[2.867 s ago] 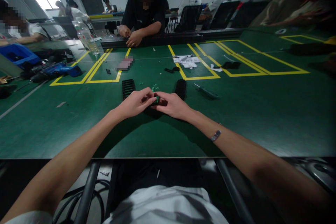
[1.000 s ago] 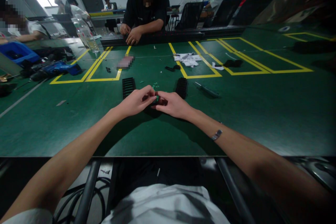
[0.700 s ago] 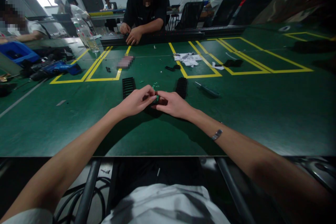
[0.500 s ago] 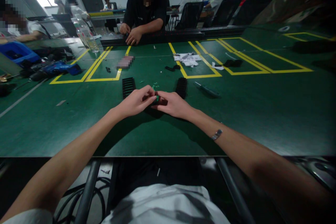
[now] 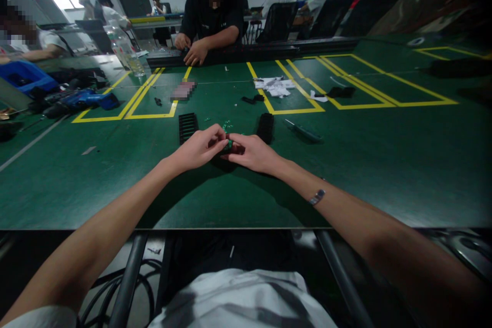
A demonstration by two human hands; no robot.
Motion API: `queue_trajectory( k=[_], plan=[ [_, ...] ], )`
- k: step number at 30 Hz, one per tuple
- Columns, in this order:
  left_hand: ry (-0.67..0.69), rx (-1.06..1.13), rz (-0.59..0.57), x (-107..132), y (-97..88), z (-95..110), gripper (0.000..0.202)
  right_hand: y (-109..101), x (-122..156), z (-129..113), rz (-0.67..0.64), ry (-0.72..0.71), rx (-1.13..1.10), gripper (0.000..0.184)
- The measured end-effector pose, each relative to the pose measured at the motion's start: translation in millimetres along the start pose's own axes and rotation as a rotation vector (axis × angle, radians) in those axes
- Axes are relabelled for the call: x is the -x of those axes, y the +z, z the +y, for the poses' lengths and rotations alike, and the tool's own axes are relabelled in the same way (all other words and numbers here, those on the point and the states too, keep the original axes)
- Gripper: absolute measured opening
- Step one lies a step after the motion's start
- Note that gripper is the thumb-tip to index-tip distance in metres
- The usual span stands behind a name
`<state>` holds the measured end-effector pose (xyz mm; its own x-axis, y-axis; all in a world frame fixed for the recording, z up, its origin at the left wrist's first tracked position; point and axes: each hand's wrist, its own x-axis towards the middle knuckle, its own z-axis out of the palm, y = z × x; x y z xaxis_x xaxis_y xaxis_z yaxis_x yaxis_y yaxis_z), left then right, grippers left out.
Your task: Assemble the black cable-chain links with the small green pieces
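Observation:
Both my hands meet over the green table (image 5: 238, 200), fingers curled in toward each other. Between the fingertips shows a small green piece (image 5: 229, 145), partly covered, its exact kind too small to make out. My left hand (image 5: 198, 149) pinches it from the left. From the other side, the fingers of my right hand (image 5: 255, 154) close around it. Small green bits (image 5: 228, 124) lie scattered just beyond the fingertips. A black slotted tray (image 5: 188, 127) is beside my left hand, and another black slotted piece (image 5: 265, 128) is behind my right hand.
A screwdriver (image 5: 303, 131) lies to the right. Farther back are crumpled white paper (image 5: 274, 86), black scraps (image 5: 338, 93) and yellow tape outlines. Blue power tools (image 5: 90, 101) and plastic bottles (image 5: 132, 59) stand at left. Across the table, a person (image 5: 215, 15) works with both hands.
The green piece has turned slightly between my fingertips. My hands stay in nearly the same place, and the things on the table have not moved.

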<state>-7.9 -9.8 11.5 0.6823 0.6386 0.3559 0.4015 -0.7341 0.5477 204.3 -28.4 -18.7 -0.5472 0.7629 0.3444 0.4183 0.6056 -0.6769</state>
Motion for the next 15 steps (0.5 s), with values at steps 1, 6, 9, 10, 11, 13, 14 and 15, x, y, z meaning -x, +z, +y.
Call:
queue_trajectory(
  k=[1, 6, 9, 10, 11, 13, 14, 15],
  plan=[
    [-0.001, 0.002, -0.001, 0.0, 0.1, 0.1, 0.021, -0.1, 0.0, -0.1, 0.000, 0.002, 0.002, 0.016],
    [-0.015, 0.012, -0.009, -0.3, 0.1, 0.3, 0.022, -0.3, 0.1, 0.4, -0.001, -0.003, 0.012, 0.014],
    [-0.013, 0.028, -0.006, -0.1, 0.1, 0.2, 0.021, -0.2, 0.2, 0.7, 0.000, -0.005, 0.008, 0.015],
    [-0.011, 0.038, -0.003, 0.0, 0.1, 0.2, 0.021, -0.3, 0.1, 0.6, 0.000, -0.005, 0.007, 0.015],
    [-0.011, 0.051, -0.002, 0.2, 0.1, 0.2, 0.021, -0.3, 0.1, 0.5, -0.001, -0.006, 0.008, 0.015],
    [-0.015, 0.081, -0.005, 0.3, 0.3, 0.3, 0.021, -0.5, -0.2, -0.1, 0.001, -0.009, 0.009, 0.016],
    [-0.018, 0.098, -0.008, 0.4, 0.3, 0.2, 0.021, -0.6, -0.3, -0.4, 0.002, -0.011, 0.009, 0.016],
    [-0.020, 0.115, -0.012, 0.3, 0.5, 0.2, 0.021, -0.7, -0.4, -0.8, 0.002, -0.013, 0.006, 0.017]
  ],
)
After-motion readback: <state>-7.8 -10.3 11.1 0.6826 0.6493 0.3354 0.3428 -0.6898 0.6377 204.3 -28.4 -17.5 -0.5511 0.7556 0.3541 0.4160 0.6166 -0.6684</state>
